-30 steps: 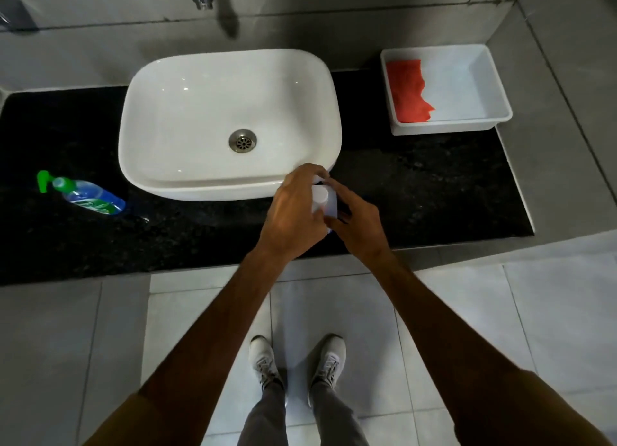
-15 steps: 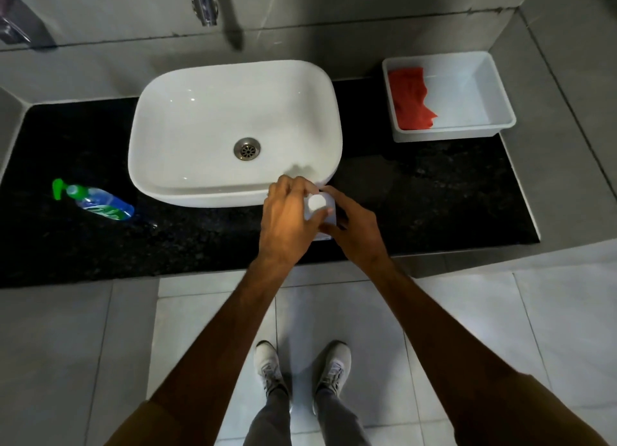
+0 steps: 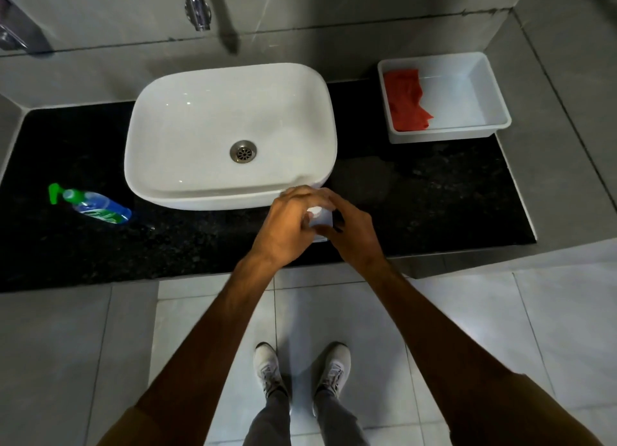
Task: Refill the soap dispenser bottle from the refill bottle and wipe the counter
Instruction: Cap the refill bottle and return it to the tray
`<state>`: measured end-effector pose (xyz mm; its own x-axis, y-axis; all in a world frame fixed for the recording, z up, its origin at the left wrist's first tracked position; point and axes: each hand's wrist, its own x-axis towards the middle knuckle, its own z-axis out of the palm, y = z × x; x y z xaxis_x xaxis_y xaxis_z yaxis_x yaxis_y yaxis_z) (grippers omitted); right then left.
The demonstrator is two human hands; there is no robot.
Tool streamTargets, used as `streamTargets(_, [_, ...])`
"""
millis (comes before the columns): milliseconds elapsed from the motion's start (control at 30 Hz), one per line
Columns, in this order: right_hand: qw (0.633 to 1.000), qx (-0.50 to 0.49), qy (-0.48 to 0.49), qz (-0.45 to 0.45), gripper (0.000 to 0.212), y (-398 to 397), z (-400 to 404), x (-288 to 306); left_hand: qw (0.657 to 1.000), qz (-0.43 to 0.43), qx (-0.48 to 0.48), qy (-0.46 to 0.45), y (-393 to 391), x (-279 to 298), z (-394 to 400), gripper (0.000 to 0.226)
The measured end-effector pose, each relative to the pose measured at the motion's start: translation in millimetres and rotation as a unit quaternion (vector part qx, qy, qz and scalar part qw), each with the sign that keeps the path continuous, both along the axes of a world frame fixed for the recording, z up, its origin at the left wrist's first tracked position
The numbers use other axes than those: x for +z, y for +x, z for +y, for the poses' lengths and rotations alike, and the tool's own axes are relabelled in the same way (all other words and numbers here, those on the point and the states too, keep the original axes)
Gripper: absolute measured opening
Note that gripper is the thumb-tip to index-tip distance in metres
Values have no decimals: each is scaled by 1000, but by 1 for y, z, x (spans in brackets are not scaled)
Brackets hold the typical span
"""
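Both grips are on the white dispenser bottle (image 3: 321, 219) at the worktop (image 3: 434, 198) front edge by the sink (image 3: 230, 135), left hand (image 3: 289, 226) clenched over its top, right hand (image 3: 354, 235) grasping the body, so I'd steady w/ the right & twist slow; refill bottle (image 3: 96, 207) lies near the left edge.

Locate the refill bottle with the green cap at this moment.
In the head view, the refill bottle lies on its side on the black counter, to the left of the white sink, away from both hands.
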<state>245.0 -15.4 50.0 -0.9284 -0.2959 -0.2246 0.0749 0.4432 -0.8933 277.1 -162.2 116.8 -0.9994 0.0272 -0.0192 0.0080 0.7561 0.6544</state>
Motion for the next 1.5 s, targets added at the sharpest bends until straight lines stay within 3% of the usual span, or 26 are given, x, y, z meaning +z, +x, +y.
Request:
streamTargets(67, [1000,0,-7,0,65,1,1,2,999,8,26,21,3,1,2,53])
streamTargets(133, [1000,11,-20,-6,63,2,0,3,994,-3,111,7,3,-3,2,57])
streamTargets(200, [1000,14,-16,-16,61,0,-2,4,988,-18,153,-15,1,-8,2,50])
streamTargets(300, [999,43,-1,-33,60,-4,-1,4,994,-9,100,-47,1,-7,-2,36])
streamTargets(400, [999,24,-16,-26,66,-1,-1,5,999,12,22,-32,1,-4,-3,52])
streamTargets(500, [1000,15,-19,9,60,3,-1,5,997,-5,72,21,0,-1,3,70])
streamTargets(600, [999,18,-26,10,58,1,0,2,987,-27,156,-4,-2,-1,7,63])
streamTargets(700, [1000,20,-9,4,60,0,-1,-4,992,-28,121,-30,-2,-1,7,41])
streamTargets(800, [1000,11,-3,-1,62,-2,1,-10,996,-25,85,-33,-1,-1,1,46])
streamTargets(967, [999,16,-17,26,57,2,0,-6,993,-27,113,16,2,1,-3,57])
streamTargets(1133, [999,35,6,41,51,-1,-4,-11,992,-6,122,-29,-5,-4,8,37])
streamTargets(1500, [998,42,-15,40,53,6,-6,-14,999,15,42,11,-1,-13,-11,35])
